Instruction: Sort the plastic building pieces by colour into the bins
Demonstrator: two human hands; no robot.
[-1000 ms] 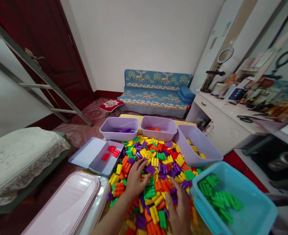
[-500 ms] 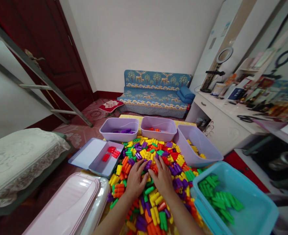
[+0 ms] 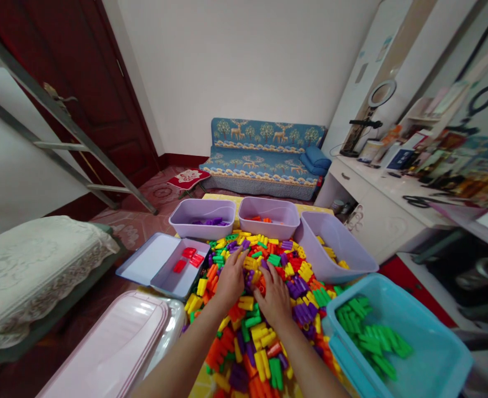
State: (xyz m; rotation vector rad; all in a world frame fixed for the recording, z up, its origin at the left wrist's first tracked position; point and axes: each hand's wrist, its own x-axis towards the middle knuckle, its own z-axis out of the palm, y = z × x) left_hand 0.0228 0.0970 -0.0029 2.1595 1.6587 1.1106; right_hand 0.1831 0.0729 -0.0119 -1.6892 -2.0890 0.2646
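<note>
A heap of plastic building blocks point(image 3: 264, 337) in yellow, purple, green, orange and red covers the middle of the table. My left hand point(image 3: 231, 278) reaches over the far left part of the heap, fingers stretched forward and touching blocks. Close beside it, my right hand point(image 3: 275, 296) lies on the pile with its fingers spread. A purple block point(image 3: 264, 265) shows at the right fingertips; I see no block gripped in either hand. Between the two hands lie yellow and purple pieces, partly hidden by the fingers.
Lilac bins hold purple blocks point(image 3: 210, 221), orange blocks point(image 3: 262, 219) and yellow blocks point(image 3: 330, 251). A shallow box point(image 3: 164, 279) has red blocks; a turquoise bin point(image 3: 434, 337) has green ones. A pink lid point(image 3: 111, 342) lies front left. Beyond stands a blue sofa point(image 3: 264, 157).
My left hand has moved forward over the heap, its fingers now farther from me. Blocks near it have shifted. My right hand stays nearly in place.
</note>
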